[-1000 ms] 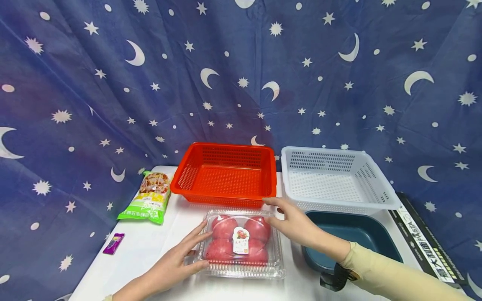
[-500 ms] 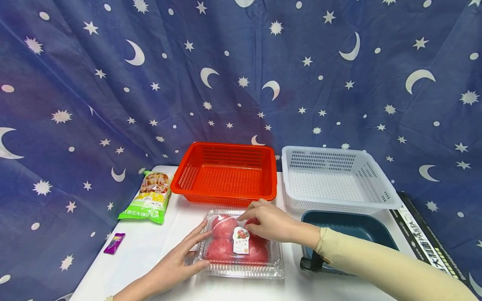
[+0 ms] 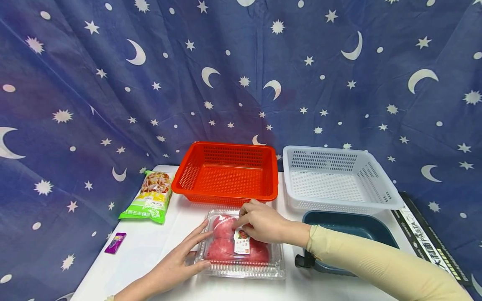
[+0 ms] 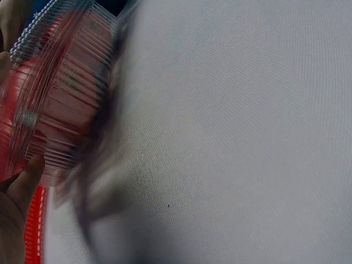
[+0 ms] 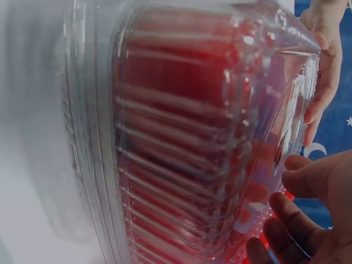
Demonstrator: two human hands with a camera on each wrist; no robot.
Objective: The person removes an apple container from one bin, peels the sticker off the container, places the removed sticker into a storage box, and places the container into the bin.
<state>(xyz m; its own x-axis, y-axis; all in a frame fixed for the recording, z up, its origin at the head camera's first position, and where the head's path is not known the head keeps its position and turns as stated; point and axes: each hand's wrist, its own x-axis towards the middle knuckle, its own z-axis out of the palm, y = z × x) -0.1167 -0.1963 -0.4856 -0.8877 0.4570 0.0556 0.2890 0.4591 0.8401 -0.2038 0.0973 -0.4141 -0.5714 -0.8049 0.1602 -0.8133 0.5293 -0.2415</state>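
A clear plastic clamshell box [image 3: 263, 272] of several round red fruits [image 3: 221, 249] lies on the table, its lid down. On the lid is a white label [image 3: 241, 246] with a picture of red fruit. My left hand [image 3: 175, 261] rests against the box's left side, index finger and thumb fairly straight; the left wrist view shows a fingertip at the ridged edge. Over the lid, my right hand [image 3: 261, 221] has bent fingertips at the label's upper edge, covering part of it. In the right wrist view, the right hand's fingers [image 5: 289, 223] are spaced apart near the lid.
Behind the box stand a red basket [image 3: 226, 198] and a white basket [image 3: 342, 204]. A dark teal tub [image 3: 355, 219] is at the right, partly under the right forearm. A green food bag [image 3: 148, 202] and a purple packet [image 3: 115, 243] lie at the left.
My right hand has moved from the box's far right corner leftward over the lid to the label, its fingers bending. The left hand and the box have stayed put.
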